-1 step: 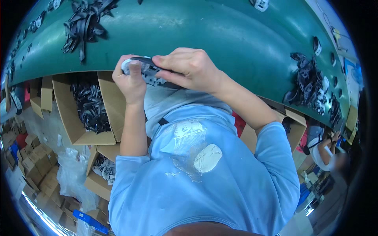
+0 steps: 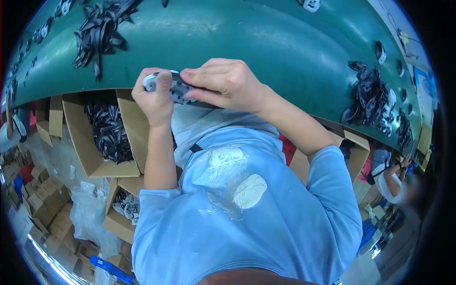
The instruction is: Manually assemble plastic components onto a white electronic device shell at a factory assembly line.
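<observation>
Over the near edge of the green table I hold an elongated white-and-grey plastic part with a black edge piece (image 2: 179, 90) between both hands. My left hand (image 2: 156, 105) is closed around its rounded white end, with the thumb upright against the near face. My right hand (image 2: 232, 86) pinches the black-edged side from the right, thumb below and fingers above. The fingers cover much of the part, so its exact kind cannot be made out.
Black strips (image 2: 97, 35) lie heaped on the green table (image 2: 228, 35) at far left; more black and white parts (image 2: 373, 95) lie at right. Below the edge stand a cardboard box of black pieces (image 2: 107, 128) and one of whitish parts (image 2: 126, 206). Another person (image 2: 389, 183) is at far right.
My left hand and the white end of the part have shifted slightly left. My right hand has barely moved, and both hands keep their hold.
</observation>
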`<action>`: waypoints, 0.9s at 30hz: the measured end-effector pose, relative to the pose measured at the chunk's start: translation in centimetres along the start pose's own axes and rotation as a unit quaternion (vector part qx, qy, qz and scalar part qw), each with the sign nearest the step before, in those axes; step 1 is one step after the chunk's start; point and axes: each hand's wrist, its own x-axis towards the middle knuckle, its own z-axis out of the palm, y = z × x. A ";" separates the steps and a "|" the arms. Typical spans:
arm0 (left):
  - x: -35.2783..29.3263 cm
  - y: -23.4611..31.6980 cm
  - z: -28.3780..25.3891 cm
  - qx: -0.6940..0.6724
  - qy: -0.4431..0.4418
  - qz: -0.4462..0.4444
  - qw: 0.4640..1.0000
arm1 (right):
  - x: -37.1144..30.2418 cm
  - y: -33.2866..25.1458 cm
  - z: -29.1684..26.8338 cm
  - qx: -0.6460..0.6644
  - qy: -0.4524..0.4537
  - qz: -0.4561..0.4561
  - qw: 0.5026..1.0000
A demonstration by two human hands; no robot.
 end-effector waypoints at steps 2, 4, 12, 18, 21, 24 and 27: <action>0.9 0.7 0.4 -0.026 -0.025 0.022 0.999 | 0.3 0.2 -1.4 0.086 -0.046 0.034 0.995; 1.9 1.9 2.3 -0.095 -0.031 0.103 0.990 | -0.5 0.7 0.1 0.277 -0.026 0.174 0.945; 5.8 2.3 3.7 0.008 -0.189 0.277 0.942 | 0.1 2.3 -5.1 0.060 -0.042 0.130 0.989; 7.5 1.6 5.0 0.355 -0.329 0.352 0.801 | -0.6 8.8 -7.2 -0.194 -0.114 -0.095 0.970; 7.6 2.1 5.1 0.366 -0.336 0.341 0.798 | -0.6 9.0 -7.5 -0.194 -0.142 -0.065 0.968; 7.5 2.7 4.2 0.387 -0.337 0.348 0.785 | -0.1 9.3 -6.9 -0.183 -0.135 -0.084 0.970; 8.1 1.9 4.3 0.406 -0.360 0.336 0.769 | -0.2 9.8 -6.5 -0.191 -0.127 -0.047 0.972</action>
